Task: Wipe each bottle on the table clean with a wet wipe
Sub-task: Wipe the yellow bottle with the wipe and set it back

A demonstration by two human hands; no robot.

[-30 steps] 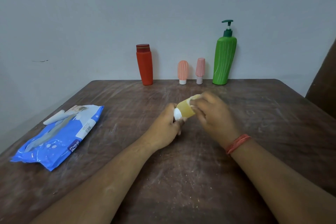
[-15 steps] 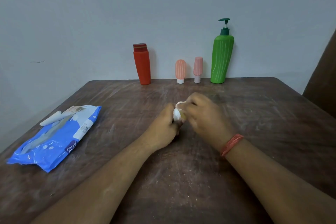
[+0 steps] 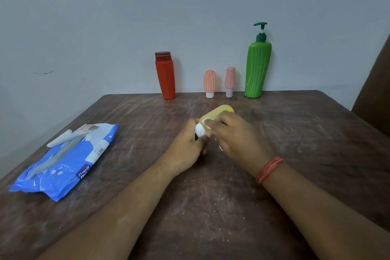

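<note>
Head view: a small yellow bottle (image 3: 213, 117) was held above the middle of the table (image 3: 316, 133), tilted, white cap end toward the left. The left hand (image 3: 187, 150) was curled around the cap end. The right hand (image 3: 236, 139) was wrapped over the bottle body, fingers bent; a bit of white wet wipe (image 3: 207, 121) was seen pinched under its fingertips against the bottle, most of the wipe hidden. A red thread band (image 3: 269, 169) was worn on the right wrist.

Along the far table edge, against the wall, four bottles were lined up upright: a red bottle (image 3: 165, 76) at left, then a short orange bottle (image 3: 209, 82), a pink bottle (image 3: 229, 80) just beside it, and a green pump bottle (image 3: 257, 69) at right. All were well apart from the hands.

A blue wet-wipe pack (image 3: 61, 164) was lying flat near the left table edge, flap side up. The table surface was streaked with whitish smears.
</note>
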